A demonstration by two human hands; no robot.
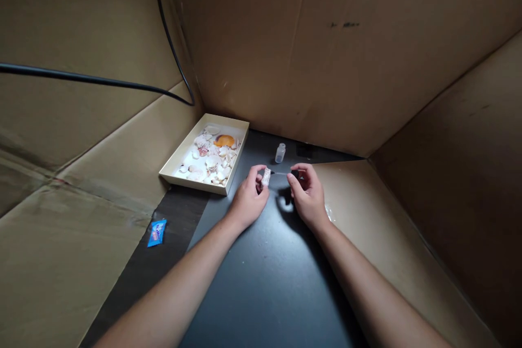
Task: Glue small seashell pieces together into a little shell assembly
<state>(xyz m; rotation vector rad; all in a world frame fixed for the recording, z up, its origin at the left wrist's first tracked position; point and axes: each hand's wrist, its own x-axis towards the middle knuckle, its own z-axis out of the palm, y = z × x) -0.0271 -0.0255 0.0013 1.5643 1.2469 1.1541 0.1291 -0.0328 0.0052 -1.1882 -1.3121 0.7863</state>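
we have the left hand (247, 198) pinching a small white shell (266, 176) upright, so the brush (281, 173) gripped in the right hand (308, 194) reaches its side. open bottle (279, 153) stands just behind on the bench (261, 277); shell tray (175, 166) to the left.

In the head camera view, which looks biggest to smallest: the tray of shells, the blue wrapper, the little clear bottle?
1. Tray of shells, by far the largest.
2. Blue wrapper.
3. Clear bottle.
The last two look close in size, and the wrapper lies nearer the camera, so their order is unsure.
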